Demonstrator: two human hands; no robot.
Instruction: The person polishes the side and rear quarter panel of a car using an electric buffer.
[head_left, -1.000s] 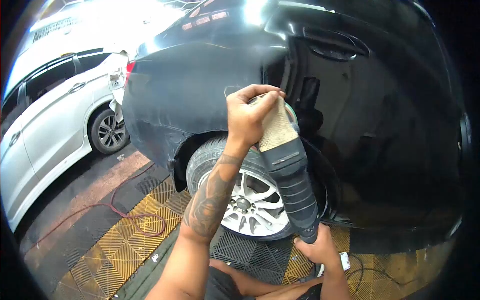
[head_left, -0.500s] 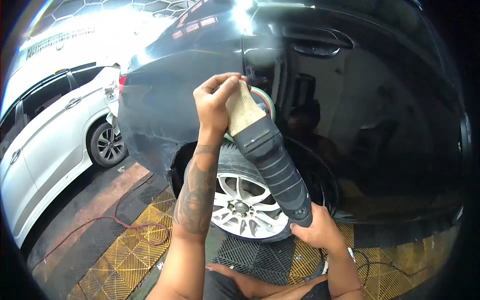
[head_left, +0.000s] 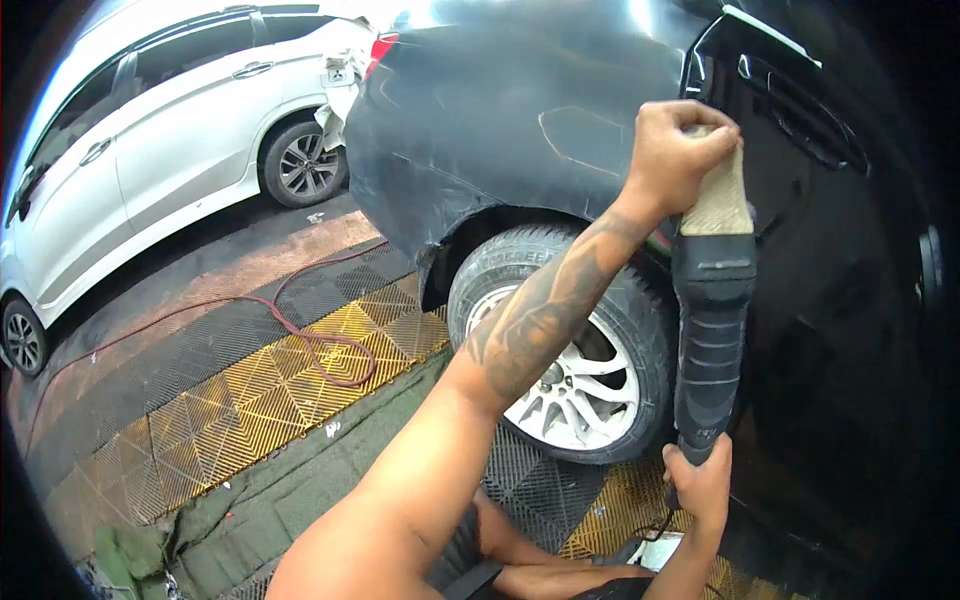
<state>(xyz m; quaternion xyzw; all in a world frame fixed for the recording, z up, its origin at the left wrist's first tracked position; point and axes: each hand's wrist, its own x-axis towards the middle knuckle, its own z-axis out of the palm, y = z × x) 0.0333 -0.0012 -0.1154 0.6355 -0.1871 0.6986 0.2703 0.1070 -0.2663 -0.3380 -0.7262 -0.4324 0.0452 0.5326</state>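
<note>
A black polisher [head_left: 710,345] stands nearly upright along the dark car's side, its head end up. My left hand [head_left: 682,150] is closed at its front end, by a beige woven cover [head_left: 725,200] wrapped over the head. Lower down, my right hand [head_left: 702,482] wraps the rear end of the body. Behind the tool is the glossy black door [head_left: 820,280]. To the left lies the duller rear panel [head_left: 470,120], with a pale outlined patch near my left wrist. The polisher's pad is mostly hidden behind its head and my arm.
Below the panel is a tyre [head_left: 500,260] with a white rim, partly behind my left forearm. A white car [head_left: 190,120] stands at the left. A red hose [head_left: 330,340] curls over the yellow and black floor tiles [head_left: 230,430]. Green cloth [head_left: 270,500] lies on the floor.
The view has turned, so the cars and wheel appear shifted. The polisher has gone from tilted to nearly upright, and now appears farther right with both hands still on it. The coloured pad edge is less visible.
</note>
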